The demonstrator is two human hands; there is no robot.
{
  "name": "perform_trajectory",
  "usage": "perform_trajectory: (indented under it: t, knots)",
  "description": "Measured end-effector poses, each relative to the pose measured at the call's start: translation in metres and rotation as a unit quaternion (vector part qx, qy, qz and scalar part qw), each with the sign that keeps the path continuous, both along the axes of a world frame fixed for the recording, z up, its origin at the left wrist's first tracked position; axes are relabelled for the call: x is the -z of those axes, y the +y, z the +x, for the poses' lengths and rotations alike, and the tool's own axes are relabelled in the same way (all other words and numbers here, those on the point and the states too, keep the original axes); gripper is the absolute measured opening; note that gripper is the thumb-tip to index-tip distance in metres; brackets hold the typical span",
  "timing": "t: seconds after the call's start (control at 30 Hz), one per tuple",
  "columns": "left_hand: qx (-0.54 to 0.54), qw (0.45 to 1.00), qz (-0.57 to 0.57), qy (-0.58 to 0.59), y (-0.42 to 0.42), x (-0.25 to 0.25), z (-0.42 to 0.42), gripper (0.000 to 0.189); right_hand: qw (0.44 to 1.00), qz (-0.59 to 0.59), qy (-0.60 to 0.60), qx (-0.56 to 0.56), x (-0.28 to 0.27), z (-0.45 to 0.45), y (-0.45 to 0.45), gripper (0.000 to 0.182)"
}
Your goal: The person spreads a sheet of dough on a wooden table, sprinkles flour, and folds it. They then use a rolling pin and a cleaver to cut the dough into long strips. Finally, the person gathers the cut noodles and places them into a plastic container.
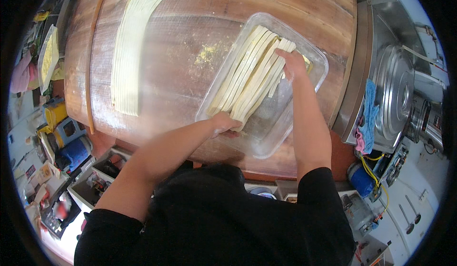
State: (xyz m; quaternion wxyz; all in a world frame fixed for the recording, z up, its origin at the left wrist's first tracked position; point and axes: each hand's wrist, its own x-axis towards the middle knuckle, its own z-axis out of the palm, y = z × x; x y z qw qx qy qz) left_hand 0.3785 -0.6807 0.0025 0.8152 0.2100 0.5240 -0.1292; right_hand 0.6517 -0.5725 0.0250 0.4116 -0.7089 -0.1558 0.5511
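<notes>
A clear plastic tub [276, 148] sits at a slant on the wooden worktop [171, 84], holding long, flat strips of noodle dough [238, 71]. My right hand [293, 64] grips the far end of a bundle of noodle strips [257, 87] along the right side of that pile. At the bundle's near end, my left hand [225, 125] holds it, with the fingers partly beneath. A few loose strip ends dangle below the right hand. Farther left, a long stack of cut dough strips [128, 57] lies flat on the worktop.
A long wooden rod [90, 62] lies along the worktop's left side. Yellow meal [207, 53] is scattered mid-table. To the right stand a steel counter with a round metal lid [394, 91] and a hanging blue cloth [370, 105]. Open drawers [85, 189] jut out at lower left.
</notes>
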Motion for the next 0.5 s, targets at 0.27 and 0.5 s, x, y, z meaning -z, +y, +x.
perform_trajectory:
  t: [0.27, 0.5]
  knots:
    - [0.51, 0.808, 0.291, -0.039, 0.006, -0.055, -0.01, 0.04, 0.86, -0.151, -0.398, -0.281, -0.003, 0.019, 0.016, 0.051]
    - [0.26, 0.866, 0.427, -0.027, -0.004, -0.084, -0.071, 0.033, 0.889, -0.026, -0.391, -0.235, -0.037, -0.004, -0.034, 0.047]
